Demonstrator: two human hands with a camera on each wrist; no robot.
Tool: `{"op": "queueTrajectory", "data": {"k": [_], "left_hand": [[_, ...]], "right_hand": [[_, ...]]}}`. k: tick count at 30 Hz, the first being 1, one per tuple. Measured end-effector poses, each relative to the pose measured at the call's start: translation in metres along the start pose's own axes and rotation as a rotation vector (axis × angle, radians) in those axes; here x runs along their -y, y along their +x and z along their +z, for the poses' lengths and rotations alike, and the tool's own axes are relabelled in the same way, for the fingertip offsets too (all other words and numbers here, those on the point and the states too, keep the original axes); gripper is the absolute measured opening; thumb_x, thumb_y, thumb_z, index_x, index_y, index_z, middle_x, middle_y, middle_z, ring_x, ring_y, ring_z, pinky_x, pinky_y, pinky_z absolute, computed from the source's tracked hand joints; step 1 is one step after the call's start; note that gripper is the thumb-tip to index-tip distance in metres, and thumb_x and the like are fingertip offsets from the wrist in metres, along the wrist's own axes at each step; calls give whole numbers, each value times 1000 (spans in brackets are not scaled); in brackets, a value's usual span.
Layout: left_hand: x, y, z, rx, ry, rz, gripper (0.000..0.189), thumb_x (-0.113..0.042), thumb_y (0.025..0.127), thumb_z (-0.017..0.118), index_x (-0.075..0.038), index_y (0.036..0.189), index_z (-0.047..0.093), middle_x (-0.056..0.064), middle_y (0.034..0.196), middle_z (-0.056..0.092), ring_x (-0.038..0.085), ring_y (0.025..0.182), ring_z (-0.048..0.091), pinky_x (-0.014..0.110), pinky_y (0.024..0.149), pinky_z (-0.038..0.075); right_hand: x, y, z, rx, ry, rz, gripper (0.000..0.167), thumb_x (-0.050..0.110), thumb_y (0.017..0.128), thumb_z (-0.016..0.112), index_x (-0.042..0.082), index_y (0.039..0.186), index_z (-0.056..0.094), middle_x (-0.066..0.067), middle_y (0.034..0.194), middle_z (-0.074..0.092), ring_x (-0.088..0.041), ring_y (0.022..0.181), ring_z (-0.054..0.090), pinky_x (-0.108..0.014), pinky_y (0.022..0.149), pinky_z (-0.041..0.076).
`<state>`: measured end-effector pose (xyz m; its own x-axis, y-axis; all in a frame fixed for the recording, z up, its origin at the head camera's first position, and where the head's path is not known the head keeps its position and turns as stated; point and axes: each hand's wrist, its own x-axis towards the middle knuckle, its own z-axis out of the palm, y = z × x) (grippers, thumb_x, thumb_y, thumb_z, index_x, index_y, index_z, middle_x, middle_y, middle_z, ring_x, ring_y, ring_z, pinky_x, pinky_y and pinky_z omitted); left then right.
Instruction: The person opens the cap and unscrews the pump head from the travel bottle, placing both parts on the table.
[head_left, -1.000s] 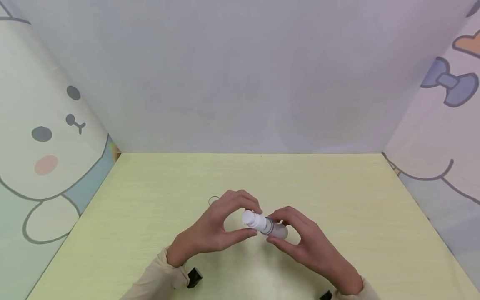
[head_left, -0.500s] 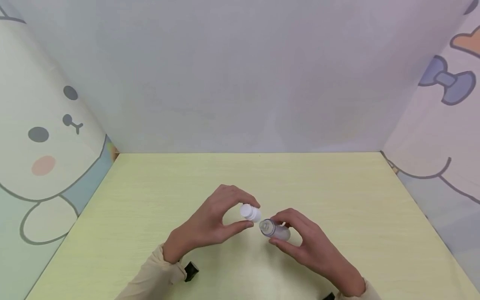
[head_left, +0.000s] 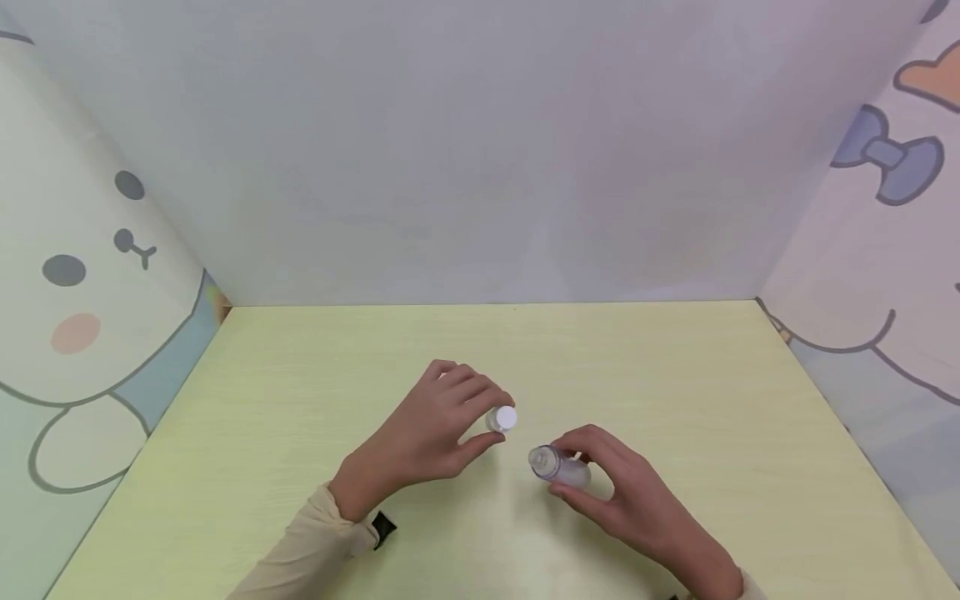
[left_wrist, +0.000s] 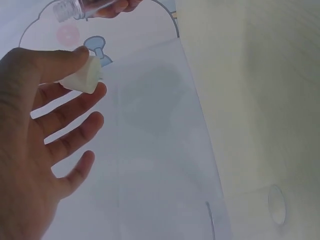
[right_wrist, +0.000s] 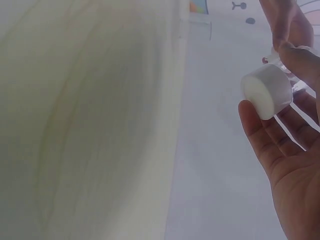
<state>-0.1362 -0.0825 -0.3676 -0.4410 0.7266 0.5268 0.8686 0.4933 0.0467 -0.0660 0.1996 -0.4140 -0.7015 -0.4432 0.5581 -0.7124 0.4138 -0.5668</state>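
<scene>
My left hand [head_left: 416, 437] pinches a small white bottle top [head_left: 506, 417] between thumb and forefinger, its other fingers spread apart in the left wrist view. Lower and to the right, my right hand [head_left: 637, 500] grips a small clear bottle [head_left: 567, 469], tilted with its uncovered neck toward the left hand. A threaded clear neck [left_wrist: 63, 10] shows at the top of the left wrist view. In the right wrist view the bottle's pale round base [right_wrist: 259, 97] faces the camera. A gap separates bottle and top.
A clear, cup-like cylinder [left_wrist: 276, 205] lies on the pale wooden table [head_left: 337, 342], mostly hidden by the left hand in the head view. A grey wall [head_left: 495, 150] stands behind, with cartoon-printed panels [head_left: 75, 333] at both sides.
The white top has come off the bottle and moved away in the left hand, turning to face the camera. The right hand has shifted slightly right and down with the bottle.
</scene>
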Motion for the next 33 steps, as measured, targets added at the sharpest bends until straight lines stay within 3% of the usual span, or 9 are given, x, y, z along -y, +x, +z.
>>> {"op": "queueTrajectory", "data": {"k": [7,10,20,33], "left_hand": [[4,-1,8,169,308,-1,32,-39,90,78,-23,116,68,-7,103,68,17,101,61,43,96,46],[6,-3,13,225,389,-6,25,-36,91,76,-22,110,68,-5,96,66,19,97,59,44,96,46],[13,-6,33,276,420,-43,7,-23,92,70,-20,93,63,-2,81,56,21,86,54,47,94,45],[12,-8,49,395,424,-106,10,-15,87,71,-24,85,67,-1,80,59,21,84,53,49,93,44]], "right_hand": [[1,-3,-2,-4,-12,17,58,8,77,92,24,125,63,16,118,64,-2,98,63,-12,88,50],[1,-5,-2,-4,-4,19,58,8,78,91,24,126,63,16,118,65,-2,98,63,-12,89,50],[1,-11,-1,-10,-13,28,58,7,78,91,24,127,64,17,118,64,-2,98,63,-12,90,50],[-1,-12,-2,-8,3,26,58,6,78,91,23,127,63,16,118,64,-1,98,63,-12,89,51]]}}
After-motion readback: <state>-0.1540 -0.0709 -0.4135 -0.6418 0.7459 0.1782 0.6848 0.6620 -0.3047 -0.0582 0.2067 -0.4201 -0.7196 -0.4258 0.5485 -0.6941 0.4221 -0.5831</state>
